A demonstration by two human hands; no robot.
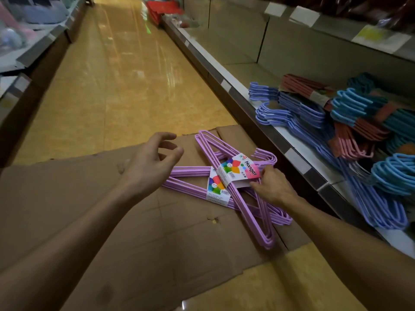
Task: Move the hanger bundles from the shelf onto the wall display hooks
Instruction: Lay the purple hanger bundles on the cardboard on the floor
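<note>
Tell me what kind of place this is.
Most likely a shop aisle: long metal shelving with price-label strips, stacked hanger bundles in retail sleeves, and flattened cardboard on the glossy floor.

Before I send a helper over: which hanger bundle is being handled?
On the flattened cardboard in the aisle lie two crossed purple hanger bundles. It is the upper bundle, its label reading "Hanger", with the right hand at that label.
</note>
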